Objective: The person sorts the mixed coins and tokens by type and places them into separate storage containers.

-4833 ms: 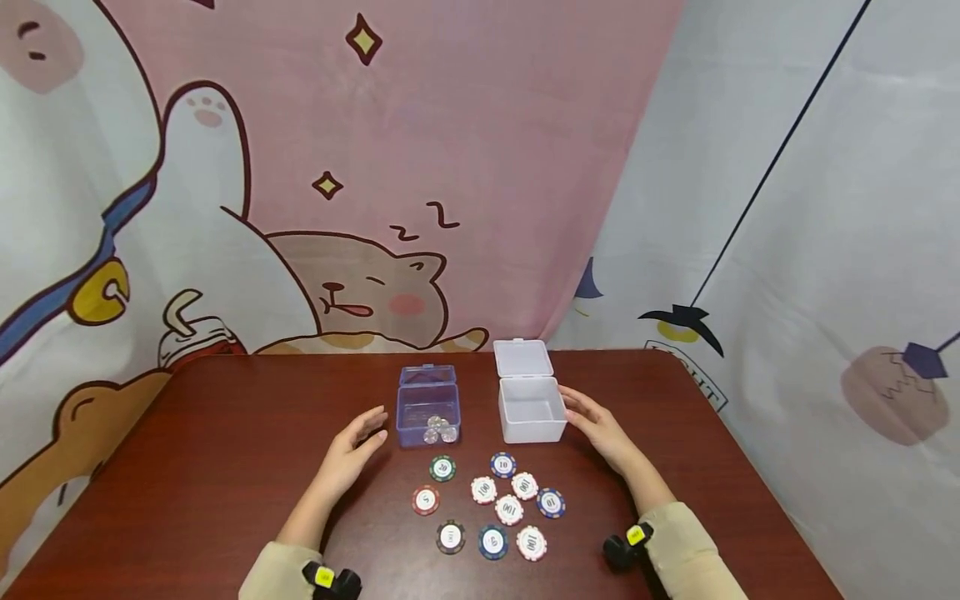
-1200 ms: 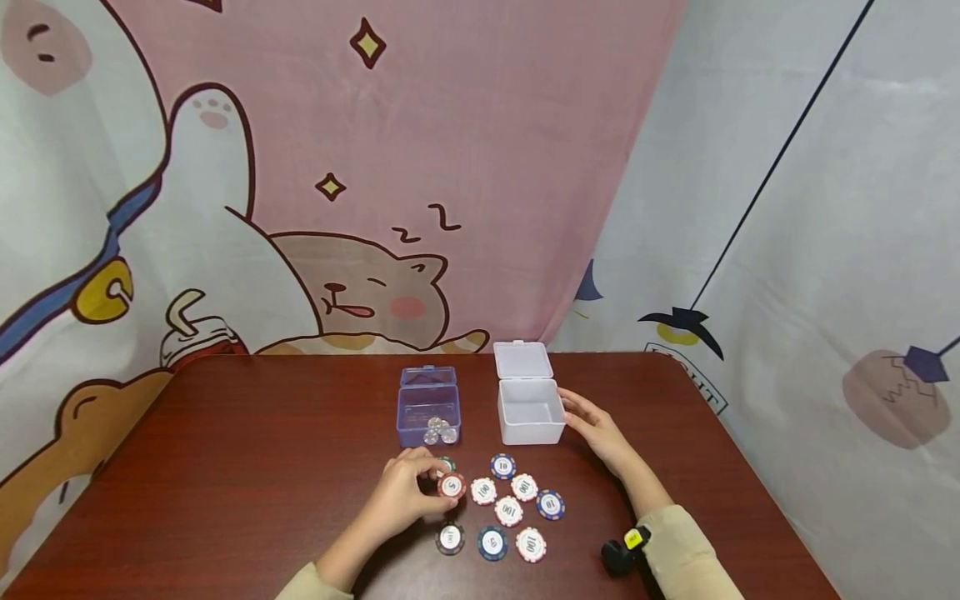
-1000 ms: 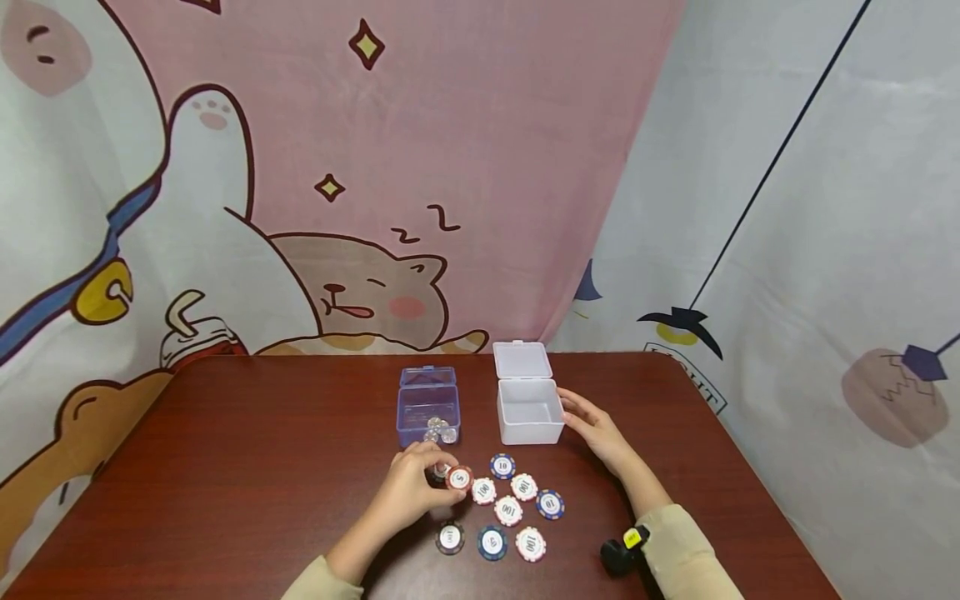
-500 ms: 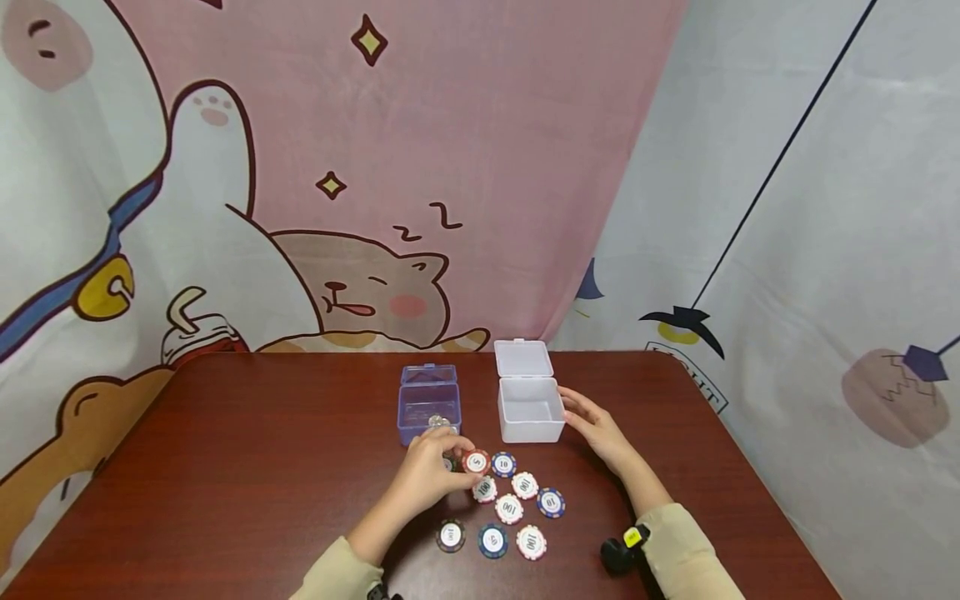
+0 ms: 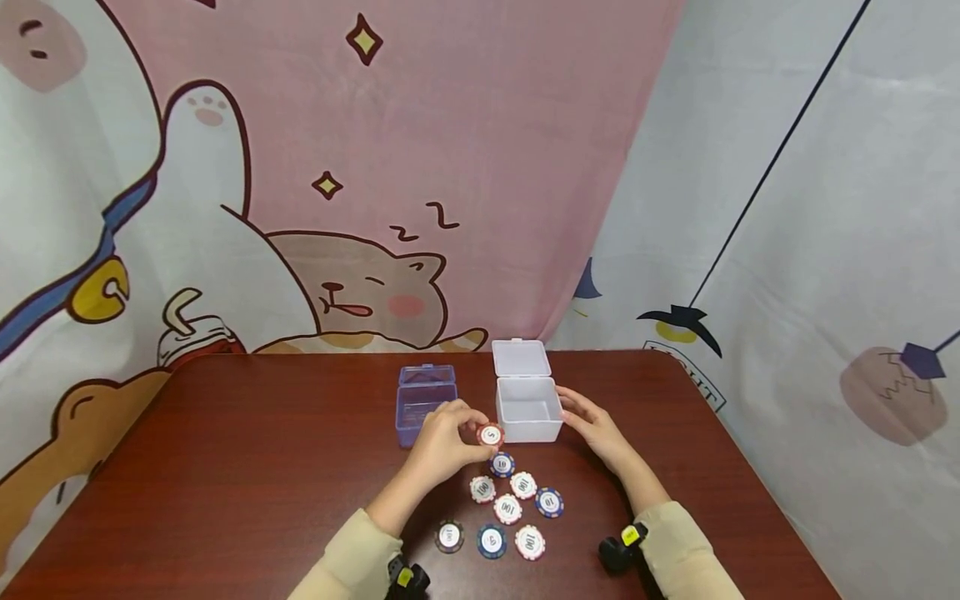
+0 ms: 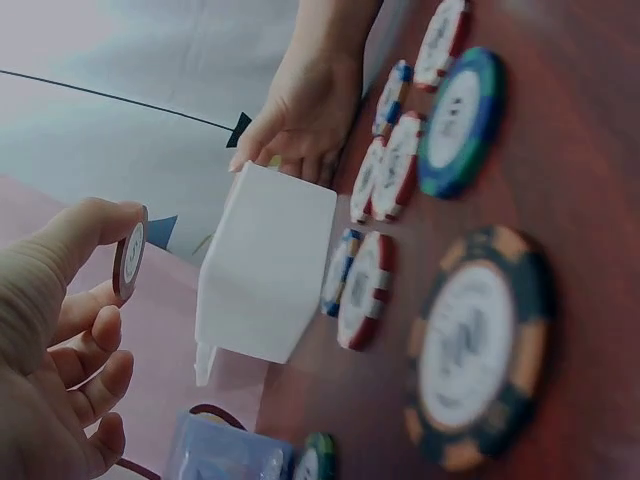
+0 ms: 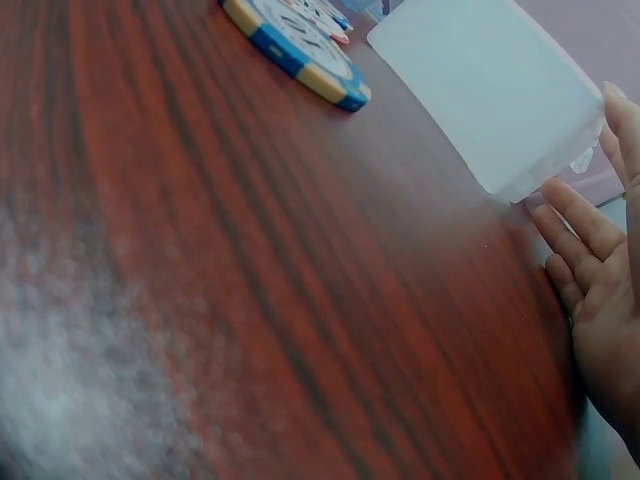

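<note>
Between thumb and index finger, my left hand (image 5: 442, 437) pinches a red-edged poker chip (image 5: 491, 435) marked 5, held up off the table. In the head view this chip overlaps the front left corner of an open white plastic box (image 5: 531, 432). My right hand (image 5: 597, 427) rests with relaxed fingers against the right side of that box; in the right wrist view its fingertips (image 7: 552, 190) are right at the box's side. Several more chips lie in front, among them a blue-edged 10 chip (image 5: 502, 464) and a dark-edged chip (image 6: 470, 345). The white box's visible inside holds nothing.
Left of the white box stands an open clear blue box (image 5: 408, 429), partly covered by my left hand. A green-edged chip (image 6: 316, 458) lies near it in the left wrist view. Behind the brown table (image 5: 225, 467) hangs a printed cloth (image 5: 487, 167).
My left hand has picked up the red-edged chip from the table and carried it right and away from me, to the white box's front corner. My right hand has stayed at the box.
</note>
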`<state>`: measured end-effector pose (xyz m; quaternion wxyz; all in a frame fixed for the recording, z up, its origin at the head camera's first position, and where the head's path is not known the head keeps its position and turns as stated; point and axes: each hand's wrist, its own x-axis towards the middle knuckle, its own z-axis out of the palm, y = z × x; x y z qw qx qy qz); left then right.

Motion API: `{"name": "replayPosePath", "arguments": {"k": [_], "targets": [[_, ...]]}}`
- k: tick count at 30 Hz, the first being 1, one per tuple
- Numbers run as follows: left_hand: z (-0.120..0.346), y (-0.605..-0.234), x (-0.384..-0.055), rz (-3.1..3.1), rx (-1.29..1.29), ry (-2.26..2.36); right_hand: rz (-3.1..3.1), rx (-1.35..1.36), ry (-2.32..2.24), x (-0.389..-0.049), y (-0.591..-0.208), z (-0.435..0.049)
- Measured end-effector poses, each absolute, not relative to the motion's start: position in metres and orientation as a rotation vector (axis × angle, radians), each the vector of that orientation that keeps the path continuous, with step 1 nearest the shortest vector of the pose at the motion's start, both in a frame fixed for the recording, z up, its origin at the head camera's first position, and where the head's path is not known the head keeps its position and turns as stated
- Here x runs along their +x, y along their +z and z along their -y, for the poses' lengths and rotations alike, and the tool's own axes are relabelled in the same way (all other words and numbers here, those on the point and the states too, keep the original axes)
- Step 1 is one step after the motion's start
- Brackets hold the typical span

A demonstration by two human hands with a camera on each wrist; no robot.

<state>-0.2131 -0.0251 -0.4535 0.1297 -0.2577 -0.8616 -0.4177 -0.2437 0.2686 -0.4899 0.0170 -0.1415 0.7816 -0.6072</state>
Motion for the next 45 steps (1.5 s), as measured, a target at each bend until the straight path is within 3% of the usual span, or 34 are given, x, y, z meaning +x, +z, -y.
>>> {"name": "replayPosePath", "arguments": {"k": [8,45], "targets": [[0.014,-0.445,-0.224,2.522,-0.686,-1.188,-2.430,-0.443,-1.914,-0.258,-0.515,-0.276],[-0.039,-0.466,-0.271,2.505,-0.431,-1.140,-2.457,-0.461,-1.930,-0.256,-0.515,-0.273]]}}
